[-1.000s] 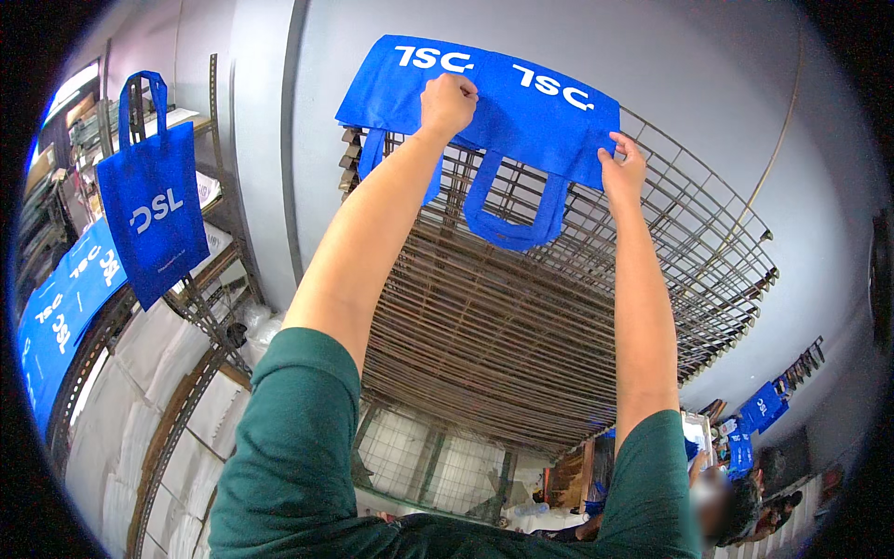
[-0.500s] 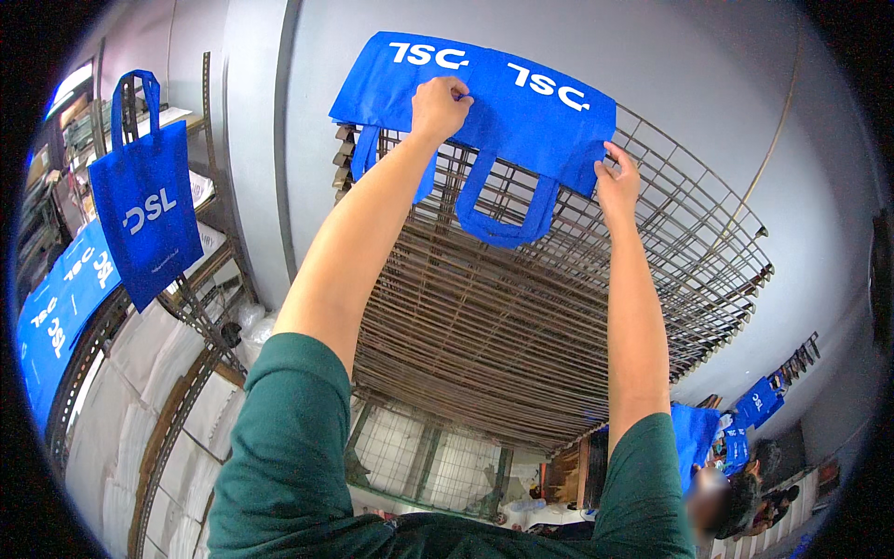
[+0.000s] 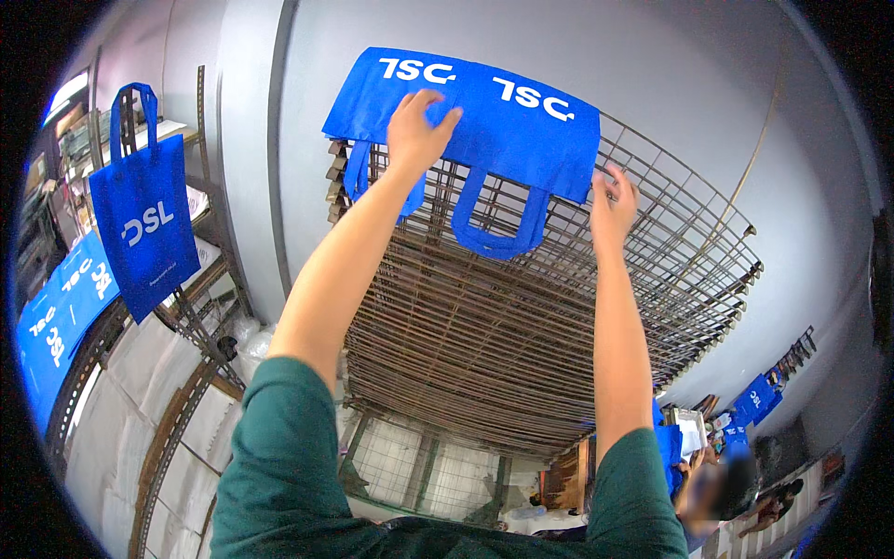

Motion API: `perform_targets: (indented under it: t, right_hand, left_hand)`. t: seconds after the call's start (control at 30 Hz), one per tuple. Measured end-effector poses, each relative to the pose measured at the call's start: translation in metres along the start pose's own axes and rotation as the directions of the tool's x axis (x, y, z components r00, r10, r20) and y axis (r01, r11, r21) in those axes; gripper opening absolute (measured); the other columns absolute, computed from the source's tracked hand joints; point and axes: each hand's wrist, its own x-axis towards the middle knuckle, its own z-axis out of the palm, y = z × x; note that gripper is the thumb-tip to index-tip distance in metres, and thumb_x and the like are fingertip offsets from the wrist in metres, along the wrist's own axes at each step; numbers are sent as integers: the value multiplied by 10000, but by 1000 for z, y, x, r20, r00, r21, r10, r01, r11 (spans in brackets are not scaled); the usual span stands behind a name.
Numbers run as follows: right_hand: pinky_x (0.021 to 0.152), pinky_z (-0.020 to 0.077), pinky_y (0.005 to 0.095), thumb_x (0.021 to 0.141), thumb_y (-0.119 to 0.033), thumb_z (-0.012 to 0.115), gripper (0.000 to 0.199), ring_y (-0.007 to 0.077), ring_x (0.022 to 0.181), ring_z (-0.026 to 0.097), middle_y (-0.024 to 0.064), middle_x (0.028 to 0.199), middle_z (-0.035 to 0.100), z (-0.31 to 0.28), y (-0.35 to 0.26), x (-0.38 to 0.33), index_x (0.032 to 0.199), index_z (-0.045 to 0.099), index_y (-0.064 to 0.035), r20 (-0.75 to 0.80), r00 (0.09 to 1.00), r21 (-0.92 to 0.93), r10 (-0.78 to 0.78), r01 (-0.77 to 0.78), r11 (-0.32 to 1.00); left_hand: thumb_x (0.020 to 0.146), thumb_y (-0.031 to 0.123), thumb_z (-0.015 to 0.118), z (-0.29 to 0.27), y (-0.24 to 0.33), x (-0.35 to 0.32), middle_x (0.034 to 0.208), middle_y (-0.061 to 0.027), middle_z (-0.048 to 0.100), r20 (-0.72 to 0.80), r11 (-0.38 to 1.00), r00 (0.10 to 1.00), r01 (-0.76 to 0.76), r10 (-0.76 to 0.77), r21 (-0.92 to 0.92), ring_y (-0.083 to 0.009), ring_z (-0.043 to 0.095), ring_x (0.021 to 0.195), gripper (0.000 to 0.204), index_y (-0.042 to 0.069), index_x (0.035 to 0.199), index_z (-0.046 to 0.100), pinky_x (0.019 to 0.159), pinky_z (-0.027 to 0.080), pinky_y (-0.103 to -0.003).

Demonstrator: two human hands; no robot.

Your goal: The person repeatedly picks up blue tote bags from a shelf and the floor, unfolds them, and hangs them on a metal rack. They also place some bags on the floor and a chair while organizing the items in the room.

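We have the blue fabric bag point(image 3: 484, 112) lying flat on the top tier of the stacked wire racks point(image 3: 521, 326), up against the grey wall point(image 3: 670, 84), its two loop handles point(image 3: 494, 224) drooping over the front edge. Our left hand point(image 3: 419, 126) rests palm-down on the bag's left half, fingers spread and only slightly curled, pressing rather than gripping. Our right hand point(image 3: 610, 200) sits at the bag's lower right corner, fingers partly bent; we cannot tell whether it pinches the fabric or only touches the edge. To do this well, we judge: keep the left palm flat as an anchor, draw the right corner outward so the cloth lies without creases, and square the bag's long edge to the rack's front wire. A second blue bag point(image 3: 142, 224) hangs from shelving point(image 3: 200, 307) at left, well apart.
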Motion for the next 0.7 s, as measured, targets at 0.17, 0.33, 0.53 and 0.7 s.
perform_targets:
  t: [0.17, 0.33, 0.53, 0.7]
  right_hand:
    - [596, 446, 220, 803, -186, 634, 373, 151, 823, 522, 116, 1053, 470, -64, 23, -91, 1131, 523, -48, 1, 998, 106, 69, -69, 992]
    - [667, 437, 283, 780, -209, 660, 493, 129, 749, 527, 108, 1018, 474, -12, 10, -87, 1201, 461, -50, -117, 967, 104, 227, -215, 971]
    - [688, 438, 290, 790, -196, 644, 414, 146, 729, 534, 98, 988, 494, -17, 3, -62, 1149, 501, -48, -72, 991, -17, 109, -111, 994]
    - [721, 428, 260, 828, -172, 608, 306, 116, 795, 514, 41, 924, 546, -89, 41, -174, 1086, 525, -29, 115, 953, 241, 279, -299, 923]
  left_hand:
    - [710, 158, 719, -55, 6, -132, 845, -97, 590, 49, 897, 970, 239, -238, -373, -162, 574, 789, 339, 12, 960, 543, 610, 464, -264]
    - [708, 183, 713, -23, 30, -110, 849, -114, 623, 198, 828, 897, 442, -396, -344, -167, 611, 662, 427, 23, 1046, 506, 596, 473, -281]
    - [714, 206, 698, -28, 26, -85, 802, -89, 629, 175, 854, 912, 409, -371, -322, -169, 604, 651, 382, 20, 1002, 530, 600, 466, -299]
    - [776, 167, 666, -86, 26, -212, 738, -46, 593, 321, 816, 891, 432, -320, -384, -96, 554, 659, 259, 21, 938, 527, 608, 454, -238]
